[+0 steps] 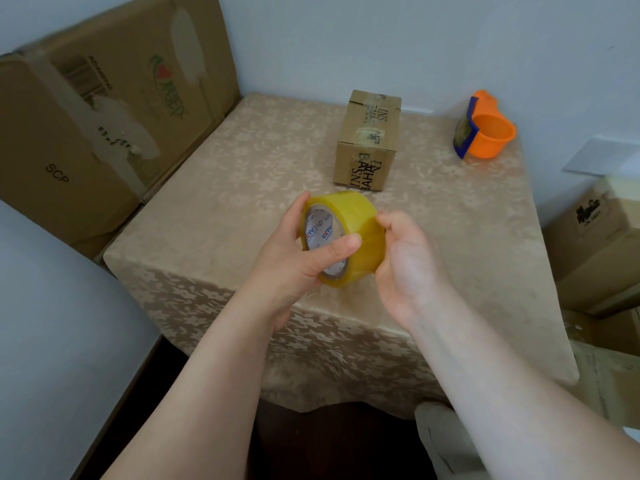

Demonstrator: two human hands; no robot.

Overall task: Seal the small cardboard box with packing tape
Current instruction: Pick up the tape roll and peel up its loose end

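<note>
A yellow roll of packing tape [358,223] with a white printed core is held above the table's near middle. My left hand [294,258] grips it from the left, thumb across the core. My right hand [408,261] holds its right side, fingertips pinched on the outer band. The small cardboard box [369,140] with black lettering and old tape strips lies beyond the roll, its flaps down, touched by neither hand.
The table [225,188] wears a beige flowered cloth. An orange and blue tape dispenser [483,128] sits at its far right. A large cardboard box [104,112] leans at the left. More cardboard boxes [602,244] stack at the right.
</note>
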